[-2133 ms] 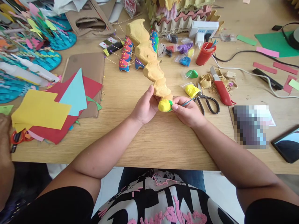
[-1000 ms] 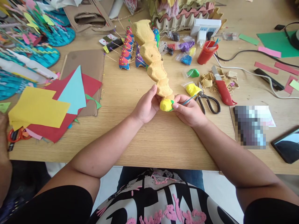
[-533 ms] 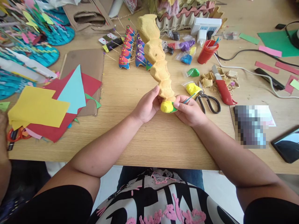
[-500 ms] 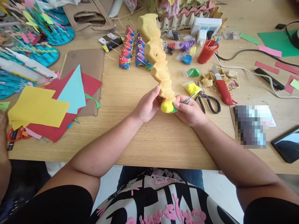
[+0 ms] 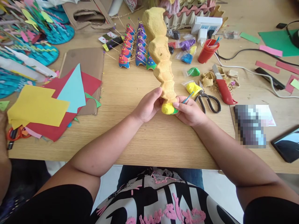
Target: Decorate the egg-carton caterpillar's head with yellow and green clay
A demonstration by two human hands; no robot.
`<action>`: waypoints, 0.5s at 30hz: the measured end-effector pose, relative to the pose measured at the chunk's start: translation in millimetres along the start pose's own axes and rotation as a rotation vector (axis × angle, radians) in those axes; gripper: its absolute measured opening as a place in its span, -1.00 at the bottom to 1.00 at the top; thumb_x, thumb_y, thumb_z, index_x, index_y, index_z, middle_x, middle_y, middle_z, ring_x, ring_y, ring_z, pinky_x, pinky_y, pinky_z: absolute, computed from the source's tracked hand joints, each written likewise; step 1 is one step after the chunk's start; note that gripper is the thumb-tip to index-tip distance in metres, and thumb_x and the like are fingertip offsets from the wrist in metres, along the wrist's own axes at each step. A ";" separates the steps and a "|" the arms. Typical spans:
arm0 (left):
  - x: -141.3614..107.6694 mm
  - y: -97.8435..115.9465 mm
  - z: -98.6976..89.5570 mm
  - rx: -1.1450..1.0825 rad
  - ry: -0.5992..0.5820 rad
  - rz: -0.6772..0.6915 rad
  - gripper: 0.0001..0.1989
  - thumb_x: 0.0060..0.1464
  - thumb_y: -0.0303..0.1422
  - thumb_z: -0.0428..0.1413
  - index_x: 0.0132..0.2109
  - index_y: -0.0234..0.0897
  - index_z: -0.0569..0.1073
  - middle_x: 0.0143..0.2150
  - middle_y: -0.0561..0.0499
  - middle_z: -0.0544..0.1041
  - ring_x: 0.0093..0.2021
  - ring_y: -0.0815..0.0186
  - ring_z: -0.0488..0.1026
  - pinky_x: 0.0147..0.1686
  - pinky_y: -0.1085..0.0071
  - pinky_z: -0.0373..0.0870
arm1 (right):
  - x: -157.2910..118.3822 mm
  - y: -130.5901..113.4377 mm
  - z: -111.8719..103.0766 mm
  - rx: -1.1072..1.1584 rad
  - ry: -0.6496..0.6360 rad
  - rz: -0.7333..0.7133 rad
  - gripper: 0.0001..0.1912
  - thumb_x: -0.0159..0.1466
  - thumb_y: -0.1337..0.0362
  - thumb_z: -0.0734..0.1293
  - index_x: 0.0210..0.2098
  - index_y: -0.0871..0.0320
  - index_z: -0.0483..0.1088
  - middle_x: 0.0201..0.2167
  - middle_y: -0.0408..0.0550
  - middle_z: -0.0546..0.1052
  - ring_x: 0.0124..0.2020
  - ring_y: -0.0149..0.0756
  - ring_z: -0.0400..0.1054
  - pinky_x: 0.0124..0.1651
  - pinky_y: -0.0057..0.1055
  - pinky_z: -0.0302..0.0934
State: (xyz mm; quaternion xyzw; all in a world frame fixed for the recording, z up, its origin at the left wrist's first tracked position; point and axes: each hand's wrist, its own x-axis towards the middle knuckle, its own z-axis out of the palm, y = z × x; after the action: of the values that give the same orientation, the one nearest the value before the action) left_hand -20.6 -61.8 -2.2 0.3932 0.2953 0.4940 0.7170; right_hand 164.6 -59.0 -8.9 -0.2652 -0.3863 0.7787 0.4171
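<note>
A long, bumpy strip of tan egg carton (image 5: 163, 67) is held up over the table, its near end between my hands. Yellow clay (image 5: 167, 108) covers part of that end, with green clay (image 5: 175, 111) beside it. My left hand (image 5: 149, 105) is closed on the strip's left side, fingers partly hidden behind it. On the right side, my right hand (image 5: 190, 110) pinches the same end by the green clay. A thin blue stick (image 5: 188, 97) pokes up from the right hand's fingers.
Black-handled scissors (image 5: 209, 101), a bag of yellow clay (image 5: 193, 88) and a red knife (image 5: 224, 88) lie to the right. Behind stand a red cup (image 5: 208, 52) and painted carton caterpillars (image 5: 140, 46). Coloured sheets (image 5: 38, 105) lie left. A person's arm (image 5: 4, 155) shows at far left.
The strip's far end has swung slightly right and away from me, uncovering more of the green-and-blue piece behind it. Both hands keep their hold, and the blue stick is tilted slightly more upright.
</note>
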 end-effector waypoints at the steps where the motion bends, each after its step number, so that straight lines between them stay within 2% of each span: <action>1: 0.2 -0.1 0.0 0.006 -0.002 -0.002 -0.45 0.34 0.16 0.18 -0.09 -0.29 0.66 -0.01 -0.16 0.75 0.29 0.06 0.65 0.18 0.25 0.65 | -0.1 -0.1 0.1 -0.012 0.009 0.000 -0.53 0.05 0.06 0.76 -0.48 0.17 0.50 -0.49 -0.20 0.53 -0.41 -0.47 0.39 -0.29 -0.49 0.33; 7: 1.2 -0.3 0.2 -0.020 0.050 -0.030 -0.46 0.40 0.14 0.13 -0.06 -0.28 0.66 -0.01 -0.14 0.75 0.32 0.05 0.63 0.18 0.25 0.67 | -1.1 -2.2 1.0 -0.026 0.040 0.012 -0.50 0.05 -0.03 0.74 -0.46 0.15 0.48 -0.49 -0.22 0.45 -0.42 -0.46 0.30 -0.33 -0.46 0.27; 12: 0.5 0.0 -0.2 -0.050 0.007 -0.018 -0.47 0.33 0.14 0.21 -0.05 -0.29 0.67 0.00 -0.16 0.76 0.33 0.05 0.63 0.20 0.28 0.66 | -1.6 -2.9 3.8 -0.055 0.047 0.002 -0.49 0.06 -0.01 0.74 -0.48 0.13 0.43 -0.51 -0.23 0.42 -0.43 -0.46 0.25 -0.32 -0.43 0.23; 15: 0.1 0.1 0.0 -0.067 0.061 -0.044 -0.44 0.36 0.16 0.18 -0.02 -0.29 0.67 0.02 -0.17 0.76 0.31 0.04 0.64 0.19 0.26 0.67 | -1.0 -2.8 4.3 -0.060 0.060 -0.005 -0.46 0.05 -0.01 0.74 -0.51 0.13 0.40 -0.52 -0.23 0.41 -0.44 -0.46 0.24 -0.33 -0.44 0.21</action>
State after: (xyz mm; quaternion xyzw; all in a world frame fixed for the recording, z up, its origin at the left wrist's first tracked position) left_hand -20.6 -61.7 -2.1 0.3469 0.3090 0.4994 0.7312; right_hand 163.2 -60.6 -4.1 -0.3000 -0.3973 0.7574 0.4225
